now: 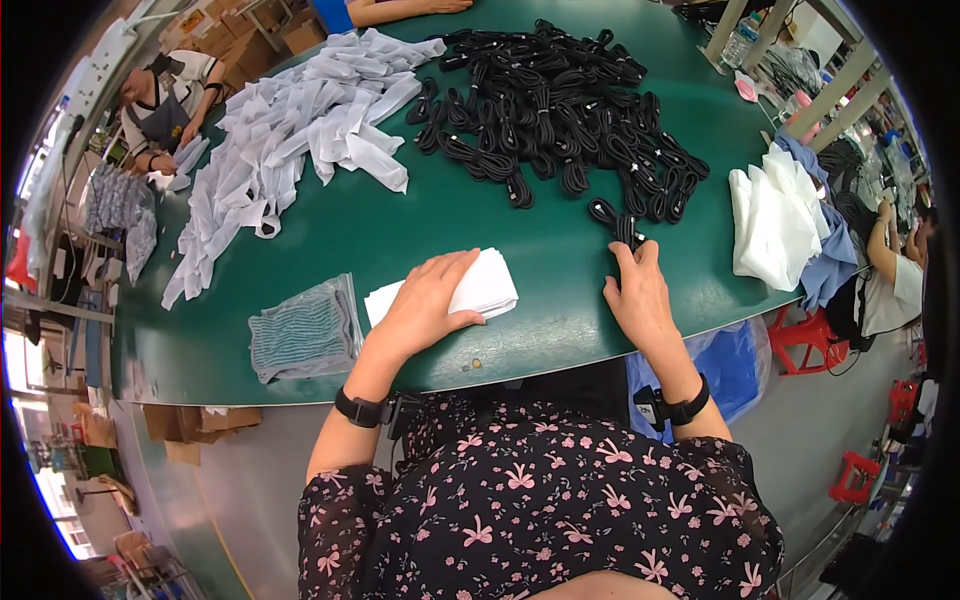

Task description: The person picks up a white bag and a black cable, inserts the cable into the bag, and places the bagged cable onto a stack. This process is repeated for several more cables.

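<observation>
My left hand (432,305) lies flat on a stack of folded white sheets (492,283), fingers stretched out and thumb along the near edge. What the sheets are made of, paper or thin film, I cannot make out. My right hand (640,298) has its fingertips around the near end of a coiled black cable (617,220); the thumb stays apart from it. Beyond this cable spreads a large heap of similar black coiled cables (560,110). Left of the white stack rests a clear plastic bag (305,330) with grey-green striped contents.
A pile of translucent white sleeves (300,130) covers the far left of the green table (480,220). White plastic sheeting (775,225) and blue cloth (830,260) hang at the right edge. A blue lined bin (715,365) stands below. Other people work at left, right and far side.
</observation>
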Action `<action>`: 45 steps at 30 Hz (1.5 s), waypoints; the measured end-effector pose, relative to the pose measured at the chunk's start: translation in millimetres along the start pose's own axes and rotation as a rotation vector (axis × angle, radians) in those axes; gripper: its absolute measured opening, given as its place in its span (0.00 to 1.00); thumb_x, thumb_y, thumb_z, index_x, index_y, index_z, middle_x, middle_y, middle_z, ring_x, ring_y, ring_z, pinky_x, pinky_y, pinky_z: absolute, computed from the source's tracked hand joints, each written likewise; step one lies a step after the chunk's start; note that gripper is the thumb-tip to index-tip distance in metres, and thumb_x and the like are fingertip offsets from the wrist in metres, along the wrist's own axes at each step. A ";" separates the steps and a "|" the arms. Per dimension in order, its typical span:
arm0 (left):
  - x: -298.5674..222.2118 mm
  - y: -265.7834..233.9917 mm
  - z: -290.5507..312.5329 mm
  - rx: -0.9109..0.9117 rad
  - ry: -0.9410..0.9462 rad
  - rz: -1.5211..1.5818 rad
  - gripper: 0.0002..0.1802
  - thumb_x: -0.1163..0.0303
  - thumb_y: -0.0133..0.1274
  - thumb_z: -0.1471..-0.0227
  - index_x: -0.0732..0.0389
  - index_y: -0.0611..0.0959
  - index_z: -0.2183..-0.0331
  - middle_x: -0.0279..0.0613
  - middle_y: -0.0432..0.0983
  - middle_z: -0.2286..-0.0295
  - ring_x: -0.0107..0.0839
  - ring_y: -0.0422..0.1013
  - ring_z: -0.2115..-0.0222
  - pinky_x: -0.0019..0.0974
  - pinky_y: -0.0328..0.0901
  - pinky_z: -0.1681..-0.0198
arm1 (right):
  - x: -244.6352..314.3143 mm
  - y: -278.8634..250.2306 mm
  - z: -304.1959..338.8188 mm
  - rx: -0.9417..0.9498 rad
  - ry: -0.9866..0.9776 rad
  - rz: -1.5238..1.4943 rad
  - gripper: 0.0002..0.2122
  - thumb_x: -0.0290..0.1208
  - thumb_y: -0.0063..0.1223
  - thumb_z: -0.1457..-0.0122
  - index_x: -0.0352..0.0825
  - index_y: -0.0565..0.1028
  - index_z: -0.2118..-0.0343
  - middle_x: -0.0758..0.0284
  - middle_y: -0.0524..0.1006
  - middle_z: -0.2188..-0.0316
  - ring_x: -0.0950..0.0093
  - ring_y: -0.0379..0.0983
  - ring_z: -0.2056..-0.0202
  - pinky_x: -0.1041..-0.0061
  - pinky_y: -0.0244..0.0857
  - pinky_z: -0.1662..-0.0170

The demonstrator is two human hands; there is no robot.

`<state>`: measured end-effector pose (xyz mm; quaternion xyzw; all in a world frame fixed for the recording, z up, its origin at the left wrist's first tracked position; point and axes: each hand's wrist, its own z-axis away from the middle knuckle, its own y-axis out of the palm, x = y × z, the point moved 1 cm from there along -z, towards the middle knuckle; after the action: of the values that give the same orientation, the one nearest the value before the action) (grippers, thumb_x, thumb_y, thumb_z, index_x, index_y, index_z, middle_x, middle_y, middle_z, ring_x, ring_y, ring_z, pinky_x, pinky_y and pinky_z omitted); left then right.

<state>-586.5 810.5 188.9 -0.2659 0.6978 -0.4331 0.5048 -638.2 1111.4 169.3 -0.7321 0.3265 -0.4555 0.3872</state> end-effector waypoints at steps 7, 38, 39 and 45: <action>-18.2 5.7 -1.3 -0.258 0.060 -0.035 0.29 0.64 0.67 0.61 0.63 0.77 0.56 0.48 0.71 0.59 0.47 0.68 0.56 0.43 0.64 0.53 | -6.5 1.1 6.3 -0.086 0.102 -0.103 0.26 0.17 0.48 0.49 0.33 0.64 0.44 0.53 0.62 0.61 0.56 0.68 0.67 0.63 0.67 0.62; -7.1 21.6 -3.9 -0.412 0.027 -0.103 0.03 0.78 0.55 0.51 0.66 0.78 0.72 0.47 0.72 0.74 0.42 0.71 0.74 0.38 0.66 0.69 | 63.4 25.9 -8.0 -0.043 -0.414 -0.502 0.19 0.18 0.56 0.48 0.30 0.73 0.50 0.59 0.74 0.68 0.62 0.70 0.68 0.69 0.66 0.64; -7.0 22.8 -3.1 -0.398 0.017 -0.097 0.03 0.79 0.55 0.51 0.67 0.77 0.71 0.47 0.72 0.73 0.42 0.71 0.73 0.37 0.66 0.69 | 63.2 26.3 -8.3 -0.052 -0.417 -0.502 0.20 0.18 0.56 0.48 0.30 0.73 0.50 0.59 0.74 0.68 0.62 0.70 0.68 0.69 0.66 0.65; -7.8 18.5 -1.8 -0.346 -0.157 0.173 0.04 0.81 0.54 0.52 0.67 0.76 0.70 0.46 0.72 0.73 0.42 0.70 0.74 0.35 0.67 0.69 | 64.3 28.1 -7.6 -0.062 -0.449 -0.535 0.20 0.17 0.57 0.49 0.31 0.73 0.50 0.60 0.73 0.69 0.63 0.70 0.69 0.70 0.66 0.66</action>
<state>-584.2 826.4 176.7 -0.3206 0.7405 -0.2399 0.5398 -624.9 1042.2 173.8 -0.8850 0.0434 -0.3584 0.2940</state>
